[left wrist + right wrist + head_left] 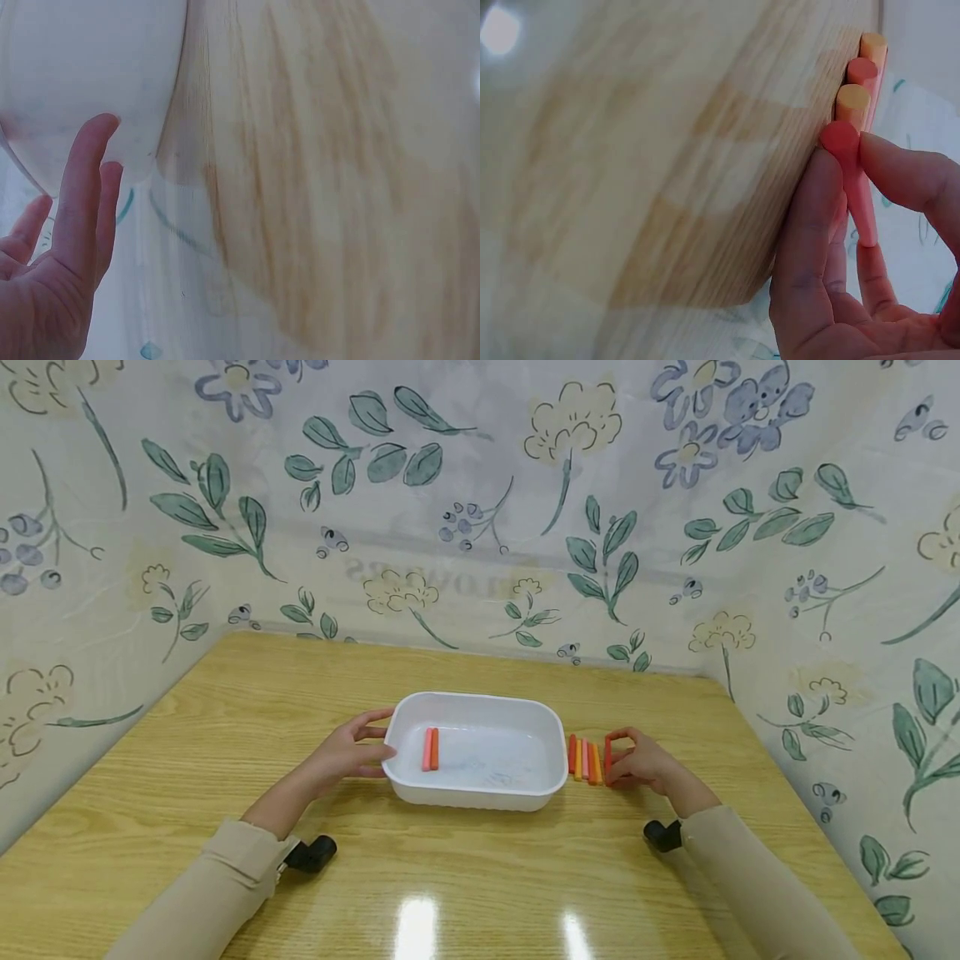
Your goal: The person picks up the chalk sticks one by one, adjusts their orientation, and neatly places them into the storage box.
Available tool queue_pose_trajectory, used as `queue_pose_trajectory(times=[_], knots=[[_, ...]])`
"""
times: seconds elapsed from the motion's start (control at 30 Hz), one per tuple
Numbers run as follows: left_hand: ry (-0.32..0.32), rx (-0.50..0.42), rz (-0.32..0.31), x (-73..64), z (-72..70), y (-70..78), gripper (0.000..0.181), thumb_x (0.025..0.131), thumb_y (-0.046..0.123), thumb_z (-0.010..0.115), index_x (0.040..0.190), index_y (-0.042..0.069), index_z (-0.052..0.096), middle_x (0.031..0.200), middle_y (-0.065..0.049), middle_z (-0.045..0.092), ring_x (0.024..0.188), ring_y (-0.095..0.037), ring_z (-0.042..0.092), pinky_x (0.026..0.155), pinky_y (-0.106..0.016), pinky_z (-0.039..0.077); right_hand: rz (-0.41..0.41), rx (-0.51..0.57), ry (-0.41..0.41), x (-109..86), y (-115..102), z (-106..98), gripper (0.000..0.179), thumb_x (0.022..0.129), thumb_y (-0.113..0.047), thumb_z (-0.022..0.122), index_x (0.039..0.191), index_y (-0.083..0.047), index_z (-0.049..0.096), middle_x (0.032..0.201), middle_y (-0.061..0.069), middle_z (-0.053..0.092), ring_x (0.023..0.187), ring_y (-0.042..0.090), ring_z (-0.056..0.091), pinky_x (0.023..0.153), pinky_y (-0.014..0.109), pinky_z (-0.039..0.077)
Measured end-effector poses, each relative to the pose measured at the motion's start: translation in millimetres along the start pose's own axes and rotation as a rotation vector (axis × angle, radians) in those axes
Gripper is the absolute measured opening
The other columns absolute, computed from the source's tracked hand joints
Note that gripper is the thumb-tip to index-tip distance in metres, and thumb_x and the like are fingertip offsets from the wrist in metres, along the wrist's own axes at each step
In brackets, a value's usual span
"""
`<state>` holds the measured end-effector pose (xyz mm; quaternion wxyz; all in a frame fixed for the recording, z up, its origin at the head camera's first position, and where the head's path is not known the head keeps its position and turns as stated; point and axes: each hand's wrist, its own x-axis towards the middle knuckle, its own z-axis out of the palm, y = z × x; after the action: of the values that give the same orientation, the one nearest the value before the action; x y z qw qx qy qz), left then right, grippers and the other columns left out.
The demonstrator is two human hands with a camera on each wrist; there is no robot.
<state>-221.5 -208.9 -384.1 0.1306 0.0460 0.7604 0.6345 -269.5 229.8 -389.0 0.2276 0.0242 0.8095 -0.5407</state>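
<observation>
A white rectangular tray (476, 795) sits on the table with a pink chalk stick (427, 750) and an orange chalk stick (435, 750) side by side inside, near its left end. My left hand (351, 752) rests against the tray's left end, fingers spread and fairly straight, the thumb tip at the rim. On the right, my right hand (641, 763) pinches a red chalk stick (841, 139) between thumb and fingers. Beside it stands a row of several red, yellow, pink and orange chalk sticks (585, 760), close to the tray's right end.
The wooden table (450, 877) has a glossy surface with two bright reflections near the front. A white cloth (480, 568) with a floral print hangs behind the table and along both sides. A black wrist camera (313, 855) sticks out beside the left sleeve, another (662, 836) beside the right.
</observation>
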Motion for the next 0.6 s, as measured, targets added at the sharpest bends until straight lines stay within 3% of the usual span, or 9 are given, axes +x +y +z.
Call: queue_pose_trajectory(times=[0.13, 0.33, 0.6], knots=[[0.002, 0.002, -0.005, 0.0, 0.0, 0.0, 0.071, 0.087, 0.005, 0.061, 0.147, 0.006, 0.023, 0.135, -0.030, 0.033, 0.102, -0.033, 0.056, 0.077, -0.043, 0.055, -0.011, 0.044, 0.009, 1.2, 2.0, -0.7, 0.069, 0.080, 0.011, 0.060, 0.138, 0.000, 0.024, 0.127, 0.030, 0.042, 0.080, 0.019, 0.060, 0.069, 0.035, 0.056], [-0.002, 0.002, -0.002, 0.9, 0.2, 0.2, 0.073, 0.086, 0.007, 0.063, 0.147, 0.006, 0.023, 0.135, -0.030, 0.033, 0.103, -0.034, 0.055, 0.077, -0.043, 0.055, -0.026, 0.181, 0.006, 3.2, 0.1, -1.8, 0.067, 0.085, 0.006, 0.057, 0.140, -0.001, 0.020, 0.112, 0.020, 0.053, 0.077, 0.017, 0.061, 0.075, 0.035, 0.055], [0.001, 0.000, -0.008, 1.0, -0.4, -0.3, 0.072, 0.087, 0.006, 0.061, 0.147, 0.006, 0.022, 0.135, -0.030, 0.032, 0.103, -0.034, 0.055, 0.077, -0.044, 0.054, -0.033, 0.304, 0.020, 1.9, -19.3, 7.3, 0.065, 0.089, 0.002, 0.054, 0.143, -0.002, 0.017, 0.100, 0.013, 0.058, 0.078, 0.016, 0.062, 0.077, 0.033, 0.055]])
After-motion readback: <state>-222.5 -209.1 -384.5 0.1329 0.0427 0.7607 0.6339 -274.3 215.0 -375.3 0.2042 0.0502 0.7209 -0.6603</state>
